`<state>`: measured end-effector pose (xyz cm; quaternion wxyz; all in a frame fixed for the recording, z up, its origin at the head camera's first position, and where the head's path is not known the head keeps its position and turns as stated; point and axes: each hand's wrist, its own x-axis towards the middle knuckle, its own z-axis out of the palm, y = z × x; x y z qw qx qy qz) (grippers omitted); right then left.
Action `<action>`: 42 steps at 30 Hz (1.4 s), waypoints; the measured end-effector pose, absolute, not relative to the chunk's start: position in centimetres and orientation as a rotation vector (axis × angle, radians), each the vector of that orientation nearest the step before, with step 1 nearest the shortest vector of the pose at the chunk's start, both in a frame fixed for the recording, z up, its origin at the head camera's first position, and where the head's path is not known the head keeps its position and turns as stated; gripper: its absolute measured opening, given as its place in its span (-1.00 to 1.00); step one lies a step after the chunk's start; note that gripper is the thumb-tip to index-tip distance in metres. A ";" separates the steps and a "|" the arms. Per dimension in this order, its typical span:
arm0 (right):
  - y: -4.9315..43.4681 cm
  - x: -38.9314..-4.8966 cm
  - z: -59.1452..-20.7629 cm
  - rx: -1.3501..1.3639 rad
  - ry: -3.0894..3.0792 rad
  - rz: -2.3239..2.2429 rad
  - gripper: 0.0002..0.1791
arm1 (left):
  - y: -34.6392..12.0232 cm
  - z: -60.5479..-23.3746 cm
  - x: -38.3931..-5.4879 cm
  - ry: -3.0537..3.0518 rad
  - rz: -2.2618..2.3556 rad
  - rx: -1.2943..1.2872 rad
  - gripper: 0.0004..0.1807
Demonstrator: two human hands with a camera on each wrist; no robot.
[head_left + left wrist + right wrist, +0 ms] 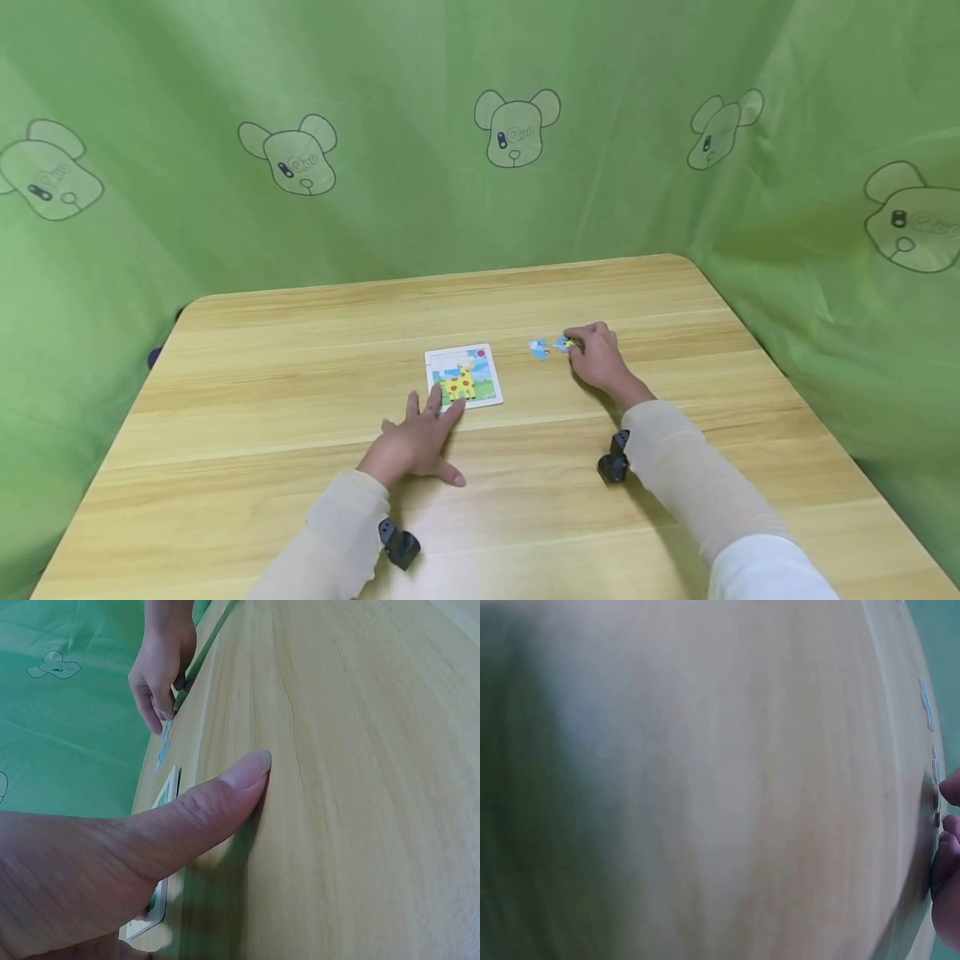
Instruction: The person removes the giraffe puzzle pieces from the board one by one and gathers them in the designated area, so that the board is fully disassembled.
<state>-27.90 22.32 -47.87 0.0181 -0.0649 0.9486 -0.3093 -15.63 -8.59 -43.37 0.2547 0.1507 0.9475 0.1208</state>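
A white-framed jigsaw board (492,377) with a yellow giraffe picture lies flat on the table. My left hand (420,437) is spread, its fingertips resting on the board's near edge and its thumb out to the side. Off to the right, my right hand (597,358) pinches a blue puzzle piece (561,343) with a bit of yellow, fingers bent over its right end. Just left of that lies another blue and white puzzle piece (537,349). The right wrist view catches only the fingertips (951,787) at the edge, beside the pieces.
The light wooden table (525,500) has rounded far corners. A green curtain (420,208) printed with bear heads stands behind it and along both sides. A black wrist camera (400,546) is strapped to the left sleeve, another (615,458) to the right.
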 end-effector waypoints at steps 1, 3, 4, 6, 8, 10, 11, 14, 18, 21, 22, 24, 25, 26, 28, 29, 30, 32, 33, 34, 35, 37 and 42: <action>22.3 -27.9 -47.8 -0.198 2.947 -0.975 -0.56 | -8.6 -43.4 -15.6 2.574 0.325 0.409 0.25; 22.2 -27.9 -47.7 -0.203 2.955 -1.001 -0.58 | -8.6 -43.3 -15.6 2.574 0.326 0.407 0.25; 22.1 -27.9 -47.6 -0.201 2.954 -1.019 -0.58 | -8.6 -43.3 -15.6 2.574 0.327 0.405 0.25; 21.9 -27.9 -47.3 -0.213 2.956 -1.055 -0.59 | -8.7 -43.3 -15.6 2.572 0.330 0.401 0.25; 21.6 -27.9 -47.0 -0.221 2.952 -1.090 -0.59 | -8.7 -43.3 -15.6 2.571 0.333 0.399 0.25; 21.2 -27.8 -46.6 -0.221 2.933 -1.128 -0.58 | -8.7 -43.3 -15.6 2.572 0.330 0.401 0.25; 21.0 -27.8 -46.4 -0.226 2.925 -1.140 -0.58 | -8.6 -43.3 -15.7 2.573 0.328 0.401 0.25; 20.1 -27.8 -45.9 -0.233 2.890 -1.175 -0.57 | -8.7 -43.4 -15.7 2.577 0.316 0.404 0.25; 18.6 -27.9 -45.6 -0.261 2.845 -1.204 -0.57 | -8.7 -43.3 -15.7 2.581 0.310 0.411 0.25; 17.6 -28.0 -45.5 -0.297 2.829 -1.207 -0.57 | -8.6 -43.2 -15.7 2.582 0.316 0.412 0.24; 17.2 -28.0 -45.4 -0.317 2.828 -1.206 -0.58 | -8.7 -43.2 -15.7 2.582 0.315 0.409 0.25; 16.4 -28.0 -45.2 -0.357 2.829 -1.205 -0.59 | -8.7 -43.2 -15.7 2.583 0.315 0.405 0.25; 16.0 -28.1 -45.1 -0.376 2.834 -1.200 -0.59 | -8.7 -43.2 -15.8 2.584 0.316 0.401 0.25; 15.6 -28.1 -45.0 -0.394 2.837 -1.195 -0.60 | -8.7 -43.2 -15.8 2.584 0.315 0.397 0.25; 14.8 -28.0 -44.8 -0.424 2.835 -1.182 -0.60 | -8.8 -43.3 -15.8 2.586 0.317 0.393 0.25; 14.4 -28.0 -44.7 -0.434 2.831 -1.172 -0.61 | -8.8 -43.4 -15.9 2.587 0.319 0.392 0.25; 14.1 -28.0 -44.7 -0.445 2.827 -1.160 -0.61 | -8.8 -43.4 -15.9 2.586 0.318 0.390 0.25; 13.4 -28.0 -44.7 -0.469 2.818 -1.125 -0.61 | -8.8 -43.5 -15.9 2.589 0.315 0.389 0.26; 13.1 -27.9 -44.7 -0.481 2.813 -1.105 -0.62 | -8.8 -43.5 -15.9 2.592 0.311 0.391 0.26; 13.0 -27.9 -44.7 -0.491 2.813 -1.084 -0.62 | -8.7 -43.6 -16.0 2.593 0.308 0.394 0.26; 12.8 -27.9 -44.8 -0.503 2.810 -1.063 -0.62 | -8.7 -43.6 -16.0 2.595 0.304 0.399 0.26; 12.5 -27.8 -45.0 -0.524 2.801 -1.025 -0.64 | -8.6 -43.7 -16.1 2.599 0.298 0.406 0.27; 11.2 -27.5 -45.4 -0.587 2.753 -0.948 -0.69 | -8.6 -43.5 -16.0 2.594 0.310 0.395 0.26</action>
